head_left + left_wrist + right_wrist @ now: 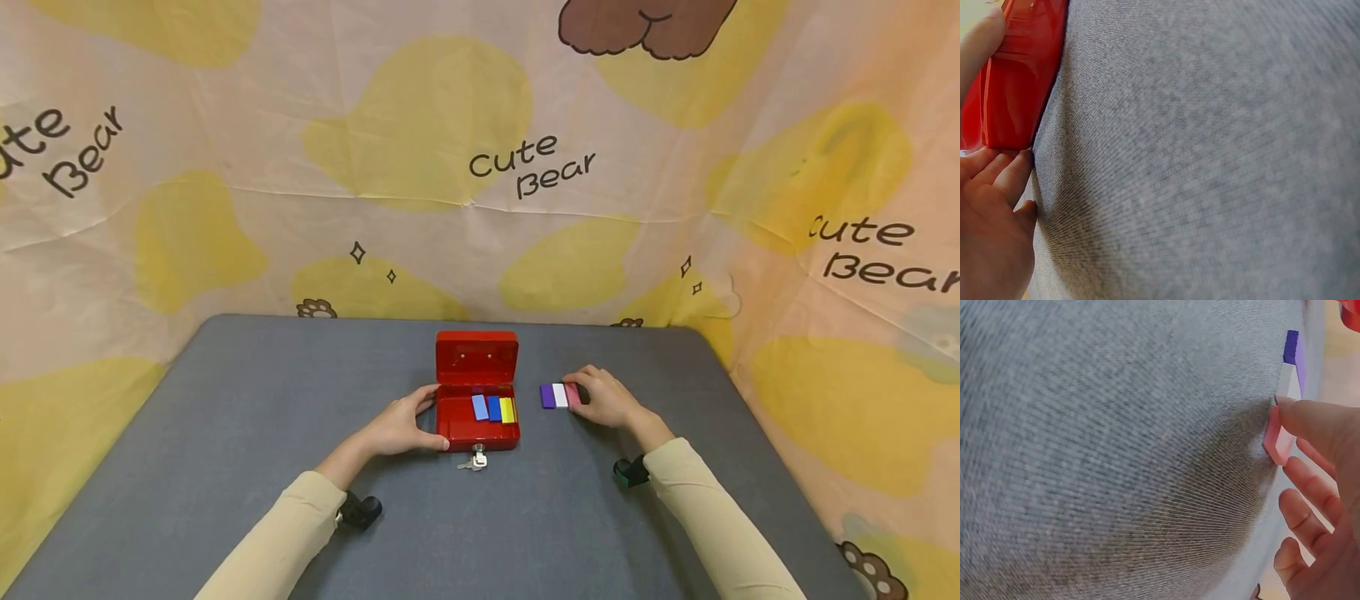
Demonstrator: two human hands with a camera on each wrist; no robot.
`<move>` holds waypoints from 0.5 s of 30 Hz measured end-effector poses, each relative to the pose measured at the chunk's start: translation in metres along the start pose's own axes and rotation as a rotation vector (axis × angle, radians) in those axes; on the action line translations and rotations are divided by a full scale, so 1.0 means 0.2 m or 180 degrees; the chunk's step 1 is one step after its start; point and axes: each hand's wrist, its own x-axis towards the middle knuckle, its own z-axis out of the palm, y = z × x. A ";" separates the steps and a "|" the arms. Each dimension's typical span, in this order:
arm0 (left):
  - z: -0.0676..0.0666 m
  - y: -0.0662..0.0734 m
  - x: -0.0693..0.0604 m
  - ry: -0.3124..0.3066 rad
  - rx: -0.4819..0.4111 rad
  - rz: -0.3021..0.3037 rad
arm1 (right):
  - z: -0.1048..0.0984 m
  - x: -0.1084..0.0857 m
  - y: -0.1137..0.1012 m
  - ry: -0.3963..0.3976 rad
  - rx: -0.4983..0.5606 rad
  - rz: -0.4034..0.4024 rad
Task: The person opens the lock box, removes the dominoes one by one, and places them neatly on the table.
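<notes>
A red metal cash box (454,427) stands on the table with its lid raised. Inside, toward the right, lie a light blue block (480,407), a blue block (494,408) and a yellow block (507,410). My left hand (399,427) grips the box's left end, thumb at the front corner and fingers toward the back. To the right of the box, a purple block (547,397), a white block (559,396) and a pink block (1272,431) form a row on the table. My right hand (609,402) pinches the pink block at the row's right end.
Keys (477,458) hang from the lock on the box's front. The grey table (300,375) is backed by a patterned cloth (420,125) that also rises along both sides. A strapped wrist camera (362,510) sits under the left forearm, another (632,472) under the right.
</notes>
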 end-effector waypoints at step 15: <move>0.00 -0.01 0.00 -0.0006 -0.0015 0.0019 | -0.03 0.02 -0.04 0.0287 0.0155 -0.0091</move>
